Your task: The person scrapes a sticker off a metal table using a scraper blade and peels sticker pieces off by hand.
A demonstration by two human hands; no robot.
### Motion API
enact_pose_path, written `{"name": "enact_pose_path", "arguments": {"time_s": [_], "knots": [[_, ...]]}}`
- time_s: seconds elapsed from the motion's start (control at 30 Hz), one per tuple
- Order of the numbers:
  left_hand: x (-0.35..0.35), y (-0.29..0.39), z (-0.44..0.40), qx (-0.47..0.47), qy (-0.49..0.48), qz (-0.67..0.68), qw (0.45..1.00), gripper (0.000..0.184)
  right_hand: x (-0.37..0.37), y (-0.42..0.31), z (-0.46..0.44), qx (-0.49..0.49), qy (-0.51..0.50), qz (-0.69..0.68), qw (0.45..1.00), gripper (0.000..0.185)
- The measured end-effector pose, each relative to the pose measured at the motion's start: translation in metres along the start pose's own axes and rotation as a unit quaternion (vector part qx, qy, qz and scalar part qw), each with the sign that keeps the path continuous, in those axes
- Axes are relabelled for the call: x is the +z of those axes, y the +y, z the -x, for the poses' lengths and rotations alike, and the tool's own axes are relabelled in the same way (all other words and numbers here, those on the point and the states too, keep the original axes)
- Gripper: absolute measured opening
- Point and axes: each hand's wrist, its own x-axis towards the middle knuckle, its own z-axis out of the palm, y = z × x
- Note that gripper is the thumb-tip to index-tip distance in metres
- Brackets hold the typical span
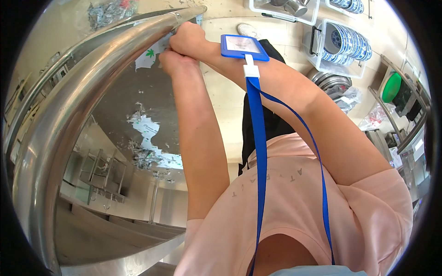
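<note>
Both my arms reach to the far end of a stainless steel panel (156, 92), beside a thick curved steel rim (69, 87). My right hand (188, 40) is closed, with the fingers curled in just above my left hand (177, 63). My left hand is bent at the wrist and looks closed too; its fingertips are hidden. A torn white film with a green leaf print (148, 56) lies on the panel right beside the hands. What the fingers hold cannot be made out. More torn white film (146, 129) and grey shreds (145, 158) stick to the panel lower down.
A blue badge holder (244, 47) hangs over my right forearm on a blue lanyard (258, 138). On the floor are a plastic bin of blue-patterned bowls (345, 43), a bin of metal ware (294, 8) and steel trays (329, 80). A bag of grey scraps (110, 16) lies top left.
</note>
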Motion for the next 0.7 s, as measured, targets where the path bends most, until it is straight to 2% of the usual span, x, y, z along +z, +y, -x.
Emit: {"name": "enact_pose_path", "arguments": {"time_s": [0.13, 0.23, 0.33, 0.43, 0.53, 0.63, 0.7], "knots": [[-0.004, 0.006, -0.010, -0.002, 0.018, 0.004, 1.000, 0.027, 0.003, -0.001, -0.004, -0.016, 0.017, 0.027, 0.999, 0.020], [-0.010, -0.007, -0.010, 0.037, 0.040, -0.017, 0.998, 0.022, 0.002, 0.015, -0.003, -0.083, 0.023, 0.002, 0.996, 0.019], [-0.015, -0.010, -0.014, 0.027, 0.006, -0.006, 1.000, 0.020, 0.002, 0.020, -0.007, -0.067, 0.008, -0.008, 0.998, 0.018], [-0.013, -0.011, -0.020, 0.028, 0.042, -0.012, 0.999, 0.025, -0.001, 0.018, -0.009, -0.035, -0.019, -0.012, 0.999, 0.019], [0.001, -0.009, -0.005, -0.001, 0.002, 0.012, 1.000, 0.031, -0.003, 0.012, -0.005, -0.037, 0.023, -0.018, 0.999, 0.024], [0.003, -0.008, -0.007, 0.019, 0.010, 0.016, 1.000, 0.036, -0.003, 0.010, -0.006, -0.041, 0.017, -0.014, 0.999, 0.024], [0.005, -0.006, -0.006, -0.004, 0.006, 0.029, 1.000, 0.035, -0.002, 0.008, -0.010, -0.043, 0.014, -0.005, 0.999, 0.025]]}}
